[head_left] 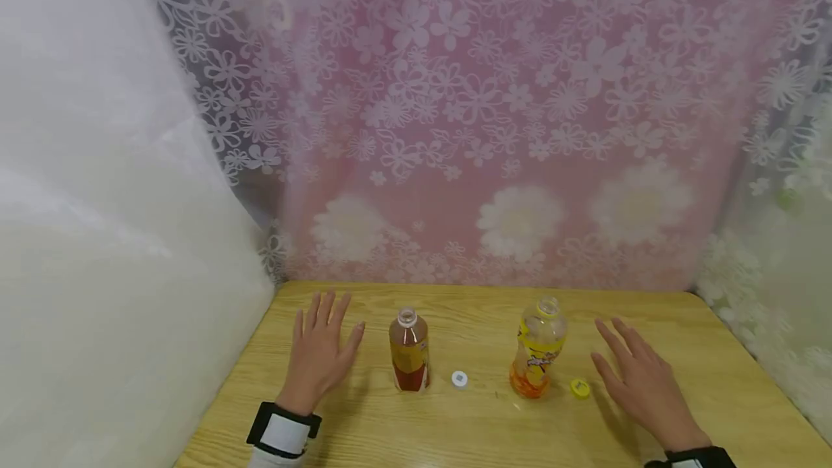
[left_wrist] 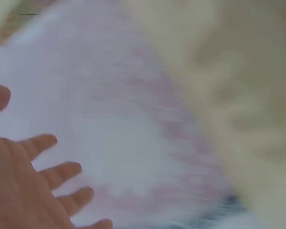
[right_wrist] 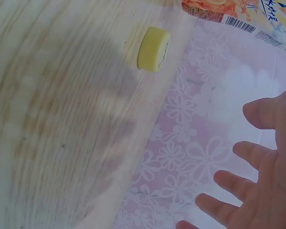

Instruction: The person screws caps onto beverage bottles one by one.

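Note:
My left hand (head_left: 321, 356) is held over the left of the table with its fingers spread, nothing in it. Beside it stands an uncapped bottle (head_left: 409, 352) of reddish-brown drink with a yellow label. A white cap (head_left: 459, 379) lies to that bottle's right. Farther right is a second uncapped bottle (head_left: 537, 349), yellow-labelled, with a little orange drink at the bottom. The yellow cap (head_left: 580, 388) rests between this bottle and my right hand (head_left: 643, 385), whose fingers are extended and hold nothing. In the right wrist view the yellow cap (right_wrist: 154, 49) and part of the orange label (right_wrist: 243, 19) show.
The wood-grain table (head_left: 455, 439) ends at a pink flowered curtain (head_left: 442, 237) behind the bottles. A pale sheet (head_left: 130, 237) hangs along the left side, and a flowered translucent sheet (head_left: 780, 273) along the right. The left wrist view is blurred.

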{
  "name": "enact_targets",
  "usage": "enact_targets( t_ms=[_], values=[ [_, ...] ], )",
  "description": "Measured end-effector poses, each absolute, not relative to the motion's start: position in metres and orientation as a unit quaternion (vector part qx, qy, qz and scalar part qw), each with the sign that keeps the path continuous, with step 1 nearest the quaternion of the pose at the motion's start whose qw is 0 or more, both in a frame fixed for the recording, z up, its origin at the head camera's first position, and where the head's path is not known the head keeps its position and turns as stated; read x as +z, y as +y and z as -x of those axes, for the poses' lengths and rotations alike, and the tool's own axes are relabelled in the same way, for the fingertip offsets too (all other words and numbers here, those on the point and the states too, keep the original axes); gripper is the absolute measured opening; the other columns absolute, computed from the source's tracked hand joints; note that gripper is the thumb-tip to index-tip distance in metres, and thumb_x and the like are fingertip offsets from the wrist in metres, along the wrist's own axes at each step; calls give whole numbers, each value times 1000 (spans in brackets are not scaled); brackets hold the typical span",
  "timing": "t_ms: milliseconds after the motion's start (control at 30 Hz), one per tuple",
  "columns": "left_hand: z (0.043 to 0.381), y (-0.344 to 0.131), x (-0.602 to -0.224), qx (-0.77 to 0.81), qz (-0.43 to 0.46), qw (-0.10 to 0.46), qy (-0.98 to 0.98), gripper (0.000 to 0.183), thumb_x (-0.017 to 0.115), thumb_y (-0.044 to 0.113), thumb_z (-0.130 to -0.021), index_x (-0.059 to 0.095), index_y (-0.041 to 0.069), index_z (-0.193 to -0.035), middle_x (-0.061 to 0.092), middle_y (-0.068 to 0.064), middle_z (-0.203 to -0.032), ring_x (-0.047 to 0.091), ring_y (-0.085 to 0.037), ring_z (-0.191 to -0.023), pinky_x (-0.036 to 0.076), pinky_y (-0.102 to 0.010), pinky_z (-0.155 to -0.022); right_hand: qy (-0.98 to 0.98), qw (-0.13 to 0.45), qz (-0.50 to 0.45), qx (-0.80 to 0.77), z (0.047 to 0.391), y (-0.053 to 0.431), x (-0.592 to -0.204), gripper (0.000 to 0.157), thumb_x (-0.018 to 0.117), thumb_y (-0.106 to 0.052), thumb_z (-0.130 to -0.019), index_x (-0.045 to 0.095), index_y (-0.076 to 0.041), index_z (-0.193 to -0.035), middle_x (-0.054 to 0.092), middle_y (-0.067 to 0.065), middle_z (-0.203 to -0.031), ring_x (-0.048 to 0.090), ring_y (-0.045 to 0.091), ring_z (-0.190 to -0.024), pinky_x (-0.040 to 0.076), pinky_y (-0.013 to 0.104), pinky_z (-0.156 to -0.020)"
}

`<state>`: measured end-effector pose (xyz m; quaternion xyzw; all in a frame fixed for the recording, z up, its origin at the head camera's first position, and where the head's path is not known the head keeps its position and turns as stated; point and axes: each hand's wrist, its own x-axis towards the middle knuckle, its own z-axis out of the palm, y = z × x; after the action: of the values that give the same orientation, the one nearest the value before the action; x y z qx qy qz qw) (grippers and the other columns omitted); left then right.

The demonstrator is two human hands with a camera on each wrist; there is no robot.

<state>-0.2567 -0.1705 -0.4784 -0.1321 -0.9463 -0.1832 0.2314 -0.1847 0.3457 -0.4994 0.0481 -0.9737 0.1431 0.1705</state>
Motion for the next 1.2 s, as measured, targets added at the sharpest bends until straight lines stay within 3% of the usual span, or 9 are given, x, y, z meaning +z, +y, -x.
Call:
enact_targets(
  t_ms=[233,367,500,700,800,967,1200],
  values=[
    [218,-95,-406,-190,216,281,-915,67,51,54,-102,40,17,-157,35,-12,-163,23,-35,-154,17,-58,-123,-972,183,-46,141,179,346,-501,64,55,-42,-105,35,-13,-159,36,28,-155,41,55,-130,37,77,-87],
    [207,-38,-389,-239,289,245,-894,72,49,60,-101,34,22,-160,32,-7,-164,27,-31,-153,35,-55,-117,-969,191,-46,150,173,347,-503,63,57,-40,-104,37,-13,-158,38,27,-155,43,55,-129,39,76,-88],
    [213,14,-398,-332,315,130,-879,81,56,65,-95,22,33,-162,28,-1,-165,34,-26,-149,47,-54,-107,-967,199,-50,154,172,346,-503,62,61,-35,-103,42,-10,-155,40,27,-153,46,54,-127,41,74,-87],
    [229,69,-433,-441,289,-2,-849,104,80,59,-81,20,33,-161,34,1,-160,41,-23,-144,45,-50,-109,-970,183,-46,152,170,341,-498,62,65,-30,-101,43,-7,-154,42,27,-152,49,54,-126,43,72,-89],
    [234,78,-449,-477,282,-21,-832,103,83,56,-78,25,31,-160,43,2,-154,48,-18,-136,49,-46,-104,-973,168,-43,149,173,333,-497,62,65,-31,-101,43,-8,-154,42,26,-153,50,53,-127,43,73,-89],
    [236,84,-458,-482,306,-11,-821,84,84,44,-84,36,32,-152,57,6,-136,59,-9,-117,56,-32,-91,-977,152,-38,147,174,326,-496,62,65,-31,-101,43,-9,-154,42,26,-153,50,54,-127,43,76,-88],
    [231,77,-455,-484,325,1,-812,75,83,41,-85,42,31,-148,59,6,-133,59,-7,-118,57,-31,-90,-976,152,-53,148,176,326,-500,63,67,-32,-99,45,-10,-154,44,26,-152,52,53,-124,46,73,-85]
  ],
)
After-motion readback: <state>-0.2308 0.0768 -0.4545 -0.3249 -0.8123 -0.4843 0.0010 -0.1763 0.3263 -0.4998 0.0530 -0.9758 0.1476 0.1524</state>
